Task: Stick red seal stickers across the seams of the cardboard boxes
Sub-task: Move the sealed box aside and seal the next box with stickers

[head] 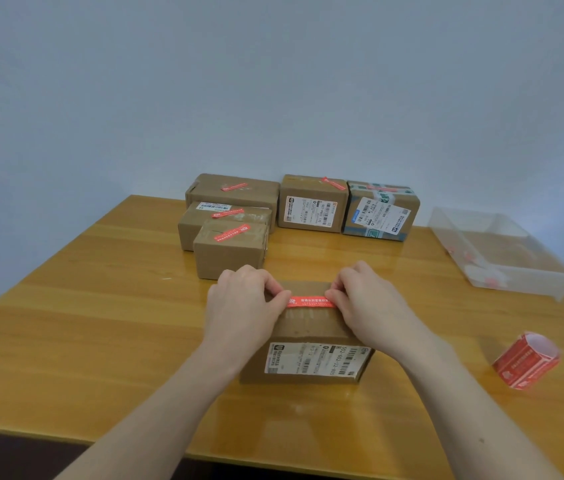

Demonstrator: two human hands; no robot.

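With each end of the red seal sticker (pixel 311 302) pinched by the left hand (pixel 242 303) and right hand (pixel 370 303), it is best kept taut, laid squarely across the seam of the cardboard box (pixel 308 341), then pressed flat.

Both ends of the red seal sticker (pixel 311 301) are covered by the pinching fingertips of the left hand (pixel 244 306) and right hand (pixel 370 303). Beneath the grip, the box (pixel 308 327) seam is hidden. Label print below is probably illegible.
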